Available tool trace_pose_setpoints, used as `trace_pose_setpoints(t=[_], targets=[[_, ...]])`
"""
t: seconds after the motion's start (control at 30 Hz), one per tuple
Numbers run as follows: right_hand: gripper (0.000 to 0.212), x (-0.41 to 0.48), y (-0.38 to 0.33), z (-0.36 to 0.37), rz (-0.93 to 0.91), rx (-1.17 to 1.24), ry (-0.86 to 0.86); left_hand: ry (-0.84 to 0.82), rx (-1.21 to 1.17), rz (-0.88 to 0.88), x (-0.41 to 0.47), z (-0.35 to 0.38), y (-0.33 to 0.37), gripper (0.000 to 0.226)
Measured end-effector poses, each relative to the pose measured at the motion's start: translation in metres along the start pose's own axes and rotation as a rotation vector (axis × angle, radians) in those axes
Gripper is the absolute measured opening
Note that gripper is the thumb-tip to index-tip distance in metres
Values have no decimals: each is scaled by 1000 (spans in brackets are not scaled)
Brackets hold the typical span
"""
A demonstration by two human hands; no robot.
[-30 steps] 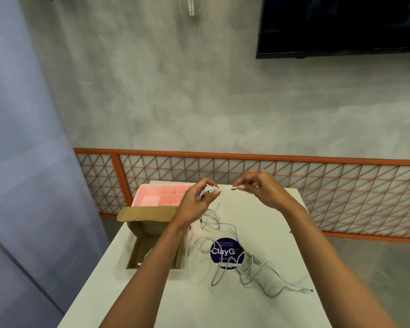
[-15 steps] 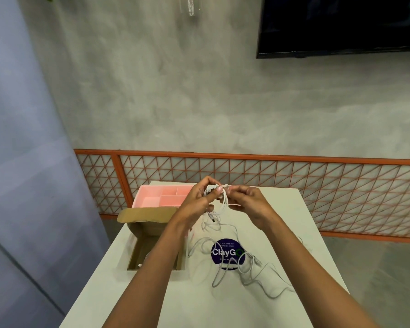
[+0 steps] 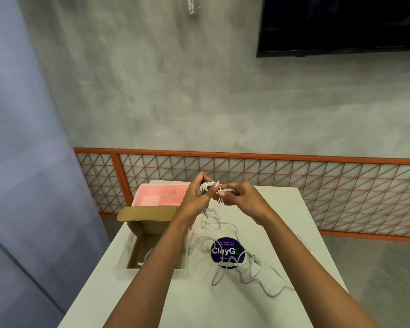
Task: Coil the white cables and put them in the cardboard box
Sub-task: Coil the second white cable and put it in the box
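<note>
Above the white table, my left hand (image 3: 197, 197) grips a small coil of white cable (image 3: 204, 187). My right hand (image 3: 242, 197) pinches the same cable's free end just right of the coil, the two hands nearly touching. A length of this cable hangs down to the tabletop. More loose white cables (image 3: 246, 268) lie tangled on the table over and to the right of a round purple sticker. The open cardboard box (image 3: 140, 247) sits at the table's left edge, partly behind my left forearm, with a bit of white cable inside it.
A pink divided tray (image 3: 152, 197) stands behind the box at the table's far left. The purple "ClayGo" sticker (image 3: 225, 250) marks the table (image 3: 199, 299) centre. An orange lattice railing (image 3: 317, 176) runs behind the table. A dark screen hangs on the grey wall.
My right hand moved left from about a hand's width away to meet my left hand at the coil. The loose cable on the table has been drawn in slightly.
</note>
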State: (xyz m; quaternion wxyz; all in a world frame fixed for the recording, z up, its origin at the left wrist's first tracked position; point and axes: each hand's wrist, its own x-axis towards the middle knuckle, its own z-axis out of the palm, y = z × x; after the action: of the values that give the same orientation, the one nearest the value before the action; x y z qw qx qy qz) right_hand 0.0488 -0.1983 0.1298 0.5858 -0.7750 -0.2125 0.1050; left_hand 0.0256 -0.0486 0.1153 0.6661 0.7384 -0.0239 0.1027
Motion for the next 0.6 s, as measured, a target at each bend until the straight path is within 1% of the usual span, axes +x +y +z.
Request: trace_pose_setpoints(t=[0.1, 0.17, 0.2, 0.27, 0.37, 0.43, 0.5, 0.57, 0.6], targets=[[20, 5, -2, 1, -90, -376, 164, 50, 32, 9, 3, -2, -3, 20], [19, 8, -1, 3, -155, -570, 254, 76, 62, 20, 6, -4, -5, 20], [18, 8, 0, 5, -201, -627, 290, 97, 73, 32, 7, -4, -6, 19], [17, 7, -2, 8, -285, -653, 324, 160, 94, 41, 9, -5, -7, 16], [18, 3, -8, 10, -315, -546, 326, 202, 62, 22, 9, -5, -9, 14], [18, 1, -9, 9, -264, -428, 319, 197, -3, -28, 6, -4, -7, 13], [16, 0, -6, 7, -150, -173, 313, 165, -65, -77, 3, -4, -4, 15], [17, -1, -6, 4, -27, 119, 302, 105, -109, -108, 1, -3, -1, 12], [17, -1, -5, 2, 12, 213, 296, 66, -143, -105, 0, -3, 1, 10]])
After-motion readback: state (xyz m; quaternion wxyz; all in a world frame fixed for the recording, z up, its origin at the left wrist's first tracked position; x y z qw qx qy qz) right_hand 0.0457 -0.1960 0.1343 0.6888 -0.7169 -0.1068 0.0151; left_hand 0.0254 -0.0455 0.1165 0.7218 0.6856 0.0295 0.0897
